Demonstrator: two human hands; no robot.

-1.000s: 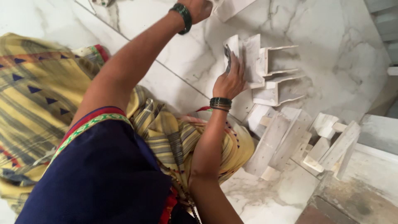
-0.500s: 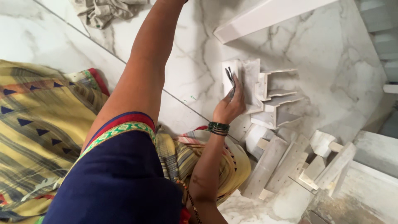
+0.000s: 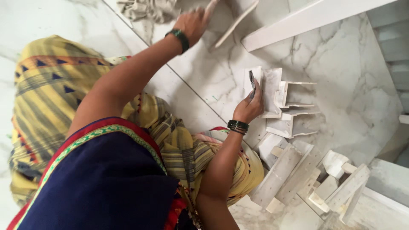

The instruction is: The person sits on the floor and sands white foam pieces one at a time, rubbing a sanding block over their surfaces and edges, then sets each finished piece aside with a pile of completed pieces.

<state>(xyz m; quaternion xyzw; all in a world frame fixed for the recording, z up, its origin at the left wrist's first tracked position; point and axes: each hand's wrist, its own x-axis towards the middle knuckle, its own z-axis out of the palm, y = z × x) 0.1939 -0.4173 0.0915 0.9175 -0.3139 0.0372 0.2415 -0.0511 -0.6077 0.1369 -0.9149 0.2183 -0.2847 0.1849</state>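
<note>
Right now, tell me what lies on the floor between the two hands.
In the head view, only bare marble floor with a tile seam lies between the left hand, on a white slab, and the right hand, which holds a dark scraper.

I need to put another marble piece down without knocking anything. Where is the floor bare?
Bare floor lies right of the small upright pieces, below the long white slab. Another patch sits between the left hand and right hand. The offcut pile is crowded.

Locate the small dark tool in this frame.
In the head view, right of centre, the dark tool is in the right hand, against a white marble piece.
</note>
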